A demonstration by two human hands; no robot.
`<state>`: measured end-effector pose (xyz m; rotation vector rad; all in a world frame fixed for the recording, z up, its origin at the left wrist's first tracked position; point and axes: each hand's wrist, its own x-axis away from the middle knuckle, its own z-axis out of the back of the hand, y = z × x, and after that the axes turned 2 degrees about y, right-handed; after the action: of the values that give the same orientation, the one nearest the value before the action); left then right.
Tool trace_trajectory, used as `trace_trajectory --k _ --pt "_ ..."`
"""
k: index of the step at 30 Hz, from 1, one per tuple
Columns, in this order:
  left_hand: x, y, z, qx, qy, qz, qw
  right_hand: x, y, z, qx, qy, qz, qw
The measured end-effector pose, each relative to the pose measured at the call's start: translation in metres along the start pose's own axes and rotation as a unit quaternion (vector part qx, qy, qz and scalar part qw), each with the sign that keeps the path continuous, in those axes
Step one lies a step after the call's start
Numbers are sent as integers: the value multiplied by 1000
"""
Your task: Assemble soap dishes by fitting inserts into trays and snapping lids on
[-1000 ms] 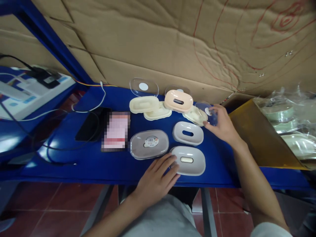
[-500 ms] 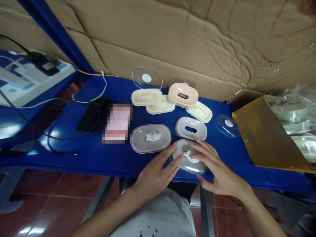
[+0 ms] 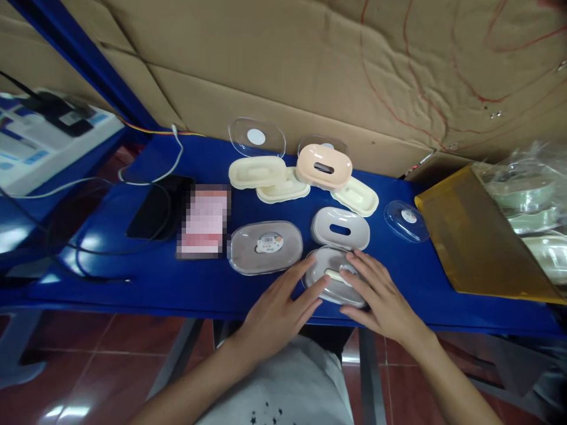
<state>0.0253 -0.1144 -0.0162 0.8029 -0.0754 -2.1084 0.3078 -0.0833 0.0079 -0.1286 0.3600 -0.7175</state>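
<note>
Near the table's front edge lies a grey oval soap box (image 3: 323,267) under a clear lid with a round label. My left hand (image 3: 283,304) holds its left end, fingertips on the lid close to the pale middle slot. At the right end my right hand (image 3: 381,295) grips it, fingers over the lid and thumb at the front edge, covering part of the label. Just behind stands an uncovered grey soap box (image 3: 340,229) with a long slot. To the left sits another lidded grey soap box (image 3: 266,248) with a barcode label.
Farther back are a peach slotted box (image 3: 324,165), several cream trays (image 3: 257,172) and clear lids (image 3: 257,137) against the cardboard. A small clear lid (image 3: 406,221) lies by an open carton (image 3: 487,236) of wrapped boxes. A phone (image 3: 204,221) and cables are left.
My right hand has shifted left and inward over the lid, its thumb now nearer the front edge. My left hand stays at the left end. The whole view has shifted slightly.
</note>
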Motion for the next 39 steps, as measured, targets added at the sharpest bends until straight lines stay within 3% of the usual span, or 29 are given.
trace_trajectory --k 10,21,35,39 --pt "7 -1 -3 -16 7 21 1000 0 -11 0 74 -5 38 997" --pt "6 0 -7 5 12 32 999 -3 -14 6 84 -7 62 994" --pt "3 0 -3 14 -4 40 999 5 -16 -10 36 -2 15 999" --pt "4 0 -2 15 -10 35 999 10 -14 -8 -50 -7 -8 999"
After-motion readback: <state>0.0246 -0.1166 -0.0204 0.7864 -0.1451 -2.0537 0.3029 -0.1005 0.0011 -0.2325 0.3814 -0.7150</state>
